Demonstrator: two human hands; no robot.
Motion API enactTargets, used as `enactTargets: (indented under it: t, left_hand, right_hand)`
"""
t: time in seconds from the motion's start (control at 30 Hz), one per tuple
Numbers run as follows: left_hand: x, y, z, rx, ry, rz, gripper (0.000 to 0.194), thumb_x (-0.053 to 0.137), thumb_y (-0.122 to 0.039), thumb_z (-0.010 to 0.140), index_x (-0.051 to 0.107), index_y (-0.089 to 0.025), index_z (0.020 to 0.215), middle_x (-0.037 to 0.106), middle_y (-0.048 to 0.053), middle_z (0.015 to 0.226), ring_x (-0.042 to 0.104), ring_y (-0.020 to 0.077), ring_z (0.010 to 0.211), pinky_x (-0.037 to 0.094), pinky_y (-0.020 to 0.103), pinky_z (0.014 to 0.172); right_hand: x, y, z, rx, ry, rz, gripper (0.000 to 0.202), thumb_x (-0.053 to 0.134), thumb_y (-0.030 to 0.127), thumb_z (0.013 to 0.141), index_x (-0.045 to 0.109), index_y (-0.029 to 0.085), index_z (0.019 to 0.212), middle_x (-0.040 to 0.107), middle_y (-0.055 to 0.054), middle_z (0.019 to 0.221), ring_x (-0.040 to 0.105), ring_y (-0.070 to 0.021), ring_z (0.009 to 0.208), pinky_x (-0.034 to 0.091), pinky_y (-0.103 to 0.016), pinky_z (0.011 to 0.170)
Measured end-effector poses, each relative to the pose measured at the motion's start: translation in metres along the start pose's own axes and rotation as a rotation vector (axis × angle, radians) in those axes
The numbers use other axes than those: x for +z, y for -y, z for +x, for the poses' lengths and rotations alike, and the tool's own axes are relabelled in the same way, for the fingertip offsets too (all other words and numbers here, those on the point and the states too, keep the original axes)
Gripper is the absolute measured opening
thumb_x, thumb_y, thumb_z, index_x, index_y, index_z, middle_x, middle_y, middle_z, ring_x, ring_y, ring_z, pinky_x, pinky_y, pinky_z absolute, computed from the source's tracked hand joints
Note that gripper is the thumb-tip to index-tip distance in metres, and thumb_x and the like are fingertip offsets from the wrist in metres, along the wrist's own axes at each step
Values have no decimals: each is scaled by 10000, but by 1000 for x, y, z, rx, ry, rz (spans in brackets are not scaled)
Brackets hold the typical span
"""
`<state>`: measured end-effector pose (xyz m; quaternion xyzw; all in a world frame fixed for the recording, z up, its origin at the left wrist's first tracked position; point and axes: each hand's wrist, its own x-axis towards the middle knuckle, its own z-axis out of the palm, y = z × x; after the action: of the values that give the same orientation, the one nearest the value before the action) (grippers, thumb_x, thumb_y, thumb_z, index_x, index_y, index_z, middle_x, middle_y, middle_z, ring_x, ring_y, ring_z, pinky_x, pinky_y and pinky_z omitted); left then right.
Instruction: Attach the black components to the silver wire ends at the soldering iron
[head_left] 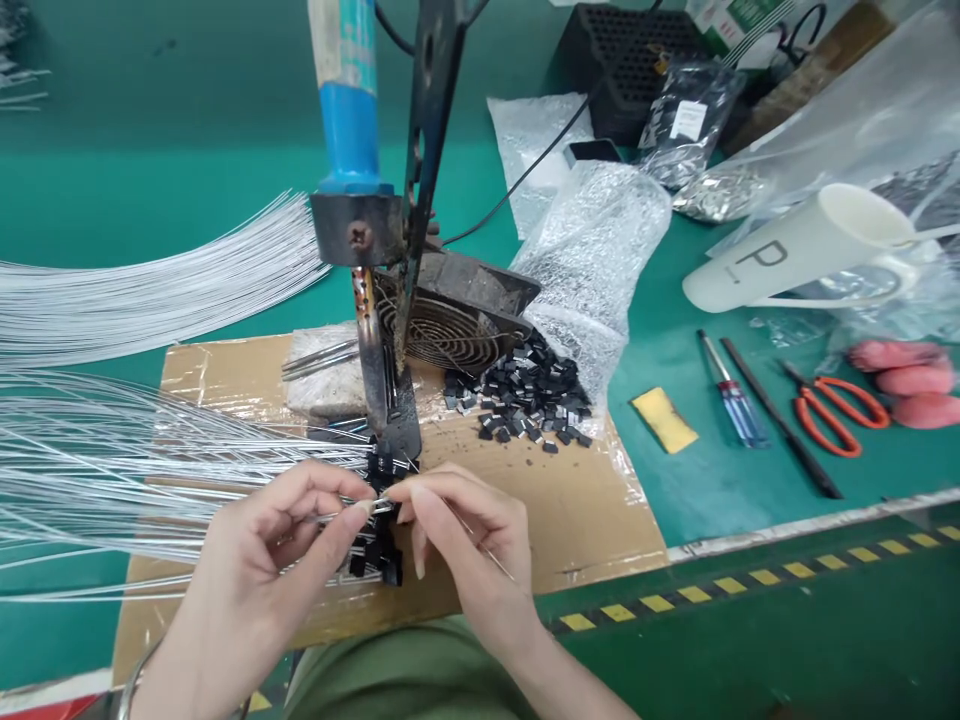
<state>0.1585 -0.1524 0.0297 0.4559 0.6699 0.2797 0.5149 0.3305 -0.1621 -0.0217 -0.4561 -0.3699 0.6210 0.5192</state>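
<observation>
My left hand [281, 545] pinches a thin white wire [112, 500] near its end, thumb and forefinger closed on it. My right hand [465, 540] meets it fingertip to fingertip, pinching a small black component [381, 505] at the wire's tip. Both hands hover over a taped cardboard sheet [585, 510], just below the tip of a mounted soldering iron [371, 370] with a blue handle. Several wired black components [375, 560] lie under my fingers. A pile of loose black components [525, 395] sits to the right of the iron.
Fanned bundles of white wires [150, 290] spread across the left. A small fan [450, 325] stands behind the iron. To the right lie bubble-wrap bags [592, 250], a yellow sponge [664, 420], a screwdriver [731, 395], orange scissors [836, 415] and a white cup [795, 250].
</observation>
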Motion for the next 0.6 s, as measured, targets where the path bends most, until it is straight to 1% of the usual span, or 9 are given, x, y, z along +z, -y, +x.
enactTargets:
  t: [0.07, 0.13, 0.2, 0.33, 0.47, 0.6]
  left_hand:
    - [-2, 4, 2, 38, 34, 33, 226, 750, -438, 898, 768, -215, 934, 714, 2, 703, 609, 124, 624, 478, 173, 574]
    - [-4, 8, 3, 67, 52, 71, 211, 737, -420, 911, 747, -212, 875, 726, 7, 716, 616, 119, 625, 486, 167, 573]
    - [-5, 11, 2, 73, 35, 104, 217, 711, -416, 932, 733, -213, 858, 740, 13, 739, 619, 118, 631, 482, 169, 570]
    - [-3, 11, 0, 105, -16, 148, 205, 704, -421, 936, 739, -225, 886, 768, 17, 788, 682, 135, 678, 490, 174, 560]
    - [0, 7, 1, 192, -49, 156, 158, 693, -345, 915, 734, -226, 819, 746, -5, 724, 696, 124, 628, 530, 158, 557]
    - [1, 5, 1, 226, -38, 145, 140, 694, -311, 921, 732, -227, 816, 747, -9, 720, 718, 122, 630, 558, 146, 574]
  right_hand:
    - [3, 0, 0, -1, 7, 3, 187, 738, 329, 1012, 901, 249, 967, 701, -29, 815, 570, -74, 508, 459, -208, 480]
    - [5, 0, 0, -2, 14, 12, 162, 754, 318, 1000, 903, 259, 973, 721, -37, 829, 578, -84, 533, 470, -209, 487]
    - [5, -1, -1, 25, 30, 44, 143, 777, 330, 988, 905, 267, 979, 720, -34, 833, 574, -85, 541, 476, -206, 482]
    - [6, -3, -1, 126, 37, 154, 114, 838, 354, 944, 906, 266, 963, 685, -12, 818, 570, -66, 505, 463, -198, 458]
    - [7, -7, -1, 160, 12, 243, 96, 878, 343, 903, 901, 252, 925, 706, -7, 804, 554, -52, 467, 442, -185, 426]
    - [8, -8, 0, 190, 2, 276, 119, 900, 348, 870, 893, 230, 871, 712, -4, 744, 529, -58, 433, 435, -188, 394]
